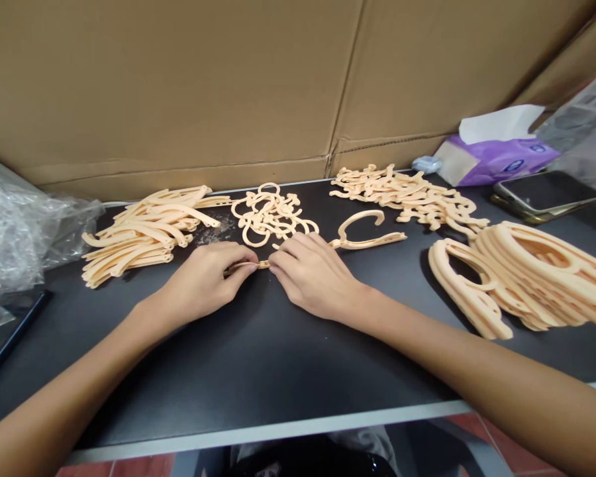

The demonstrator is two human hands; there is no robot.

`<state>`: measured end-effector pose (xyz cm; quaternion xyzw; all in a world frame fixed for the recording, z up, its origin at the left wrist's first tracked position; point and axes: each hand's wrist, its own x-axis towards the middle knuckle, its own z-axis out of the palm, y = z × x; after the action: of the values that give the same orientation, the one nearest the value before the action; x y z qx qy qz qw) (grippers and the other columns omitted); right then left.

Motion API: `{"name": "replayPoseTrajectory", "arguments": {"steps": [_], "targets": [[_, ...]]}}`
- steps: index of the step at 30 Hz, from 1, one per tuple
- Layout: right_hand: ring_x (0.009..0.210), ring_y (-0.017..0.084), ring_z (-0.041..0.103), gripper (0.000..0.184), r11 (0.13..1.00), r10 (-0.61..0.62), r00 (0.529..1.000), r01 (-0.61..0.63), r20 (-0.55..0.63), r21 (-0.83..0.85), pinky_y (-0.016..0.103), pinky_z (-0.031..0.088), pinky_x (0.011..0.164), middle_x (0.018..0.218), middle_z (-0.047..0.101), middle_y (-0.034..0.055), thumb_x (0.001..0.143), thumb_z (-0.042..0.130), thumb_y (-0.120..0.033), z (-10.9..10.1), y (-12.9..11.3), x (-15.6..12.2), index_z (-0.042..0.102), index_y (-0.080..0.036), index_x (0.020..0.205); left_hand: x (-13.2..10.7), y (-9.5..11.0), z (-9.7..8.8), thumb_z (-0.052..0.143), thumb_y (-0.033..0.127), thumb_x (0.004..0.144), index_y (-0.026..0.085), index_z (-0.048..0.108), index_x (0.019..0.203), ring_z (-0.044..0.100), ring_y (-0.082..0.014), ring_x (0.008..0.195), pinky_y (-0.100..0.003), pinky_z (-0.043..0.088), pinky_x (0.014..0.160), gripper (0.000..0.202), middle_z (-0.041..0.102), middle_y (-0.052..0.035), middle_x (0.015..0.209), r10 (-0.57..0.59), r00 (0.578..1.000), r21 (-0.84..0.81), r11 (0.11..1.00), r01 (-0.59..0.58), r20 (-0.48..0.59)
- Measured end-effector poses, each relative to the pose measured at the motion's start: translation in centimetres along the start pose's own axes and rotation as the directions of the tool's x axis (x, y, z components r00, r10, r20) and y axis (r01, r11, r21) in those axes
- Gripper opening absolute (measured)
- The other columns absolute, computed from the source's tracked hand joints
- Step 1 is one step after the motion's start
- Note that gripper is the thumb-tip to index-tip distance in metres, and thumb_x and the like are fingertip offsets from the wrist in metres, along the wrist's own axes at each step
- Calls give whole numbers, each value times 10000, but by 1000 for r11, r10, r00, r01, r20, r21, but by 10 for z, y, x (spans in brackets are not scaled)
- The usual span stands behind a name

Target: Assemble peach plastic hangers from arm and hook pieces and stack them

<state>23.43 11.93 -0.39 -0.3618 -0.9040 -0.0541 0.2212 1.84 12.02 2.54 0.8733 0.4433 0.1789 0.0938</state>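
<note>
My left hand (206, 278) and my right hand (312, 271) rest on the black table (258, 371), fingertips meeting. Both pinch a peach plastic hanger piece (365, 238); its hook and one arm stick out to the right of my right hand, and a short bit shows between the fingertips. Behind my left hand lies a pile of curved hanger arms (146, 232). A tangle of loose hooks (271, 215) sits just behind both hands.
More small peach parts (407, 192) lie at the back right, and a row of stacked hangers (526, 278) at the right. A purple tissue pack (496, 156), a phone (546, 192), crumpled clear plastic (14, 232) at left, cardboard wall (228, 86) behind.
</note>
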Motion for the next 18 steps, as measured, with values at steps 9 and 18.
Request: {"name": "replayPoseTrajectory", "arguments": {"steps": [9, 18], "targets": [[882, 230, 560, 230, 999, 11, 1000, -11, 4, 30, 356, 375, 827, 921, 702, 109, 969, 485, -150, 0, 2, 1, 709, -134, 923, 0, 0, 2, 535, 255, 920, 183, 718, 930, 647, -150, 721, -259, 498, 712, 197, 725, -25, 839, -15, 1000, -3, 1000, 15, 4], [901, 235, 576, 247, 998, 28, 999, -30, 29, 46, 363, 401, 845, 945, 713, 117, 979, 475, -161, -1, 0, 2, 715, -115, 942, 0, -2, 3, 557, 284, 934, 172, 728, 924, 659, -147, 725, -255, 490, 707, 204, 743, -25, 844, 33, 999, -32, 999, -34, -18]]}}
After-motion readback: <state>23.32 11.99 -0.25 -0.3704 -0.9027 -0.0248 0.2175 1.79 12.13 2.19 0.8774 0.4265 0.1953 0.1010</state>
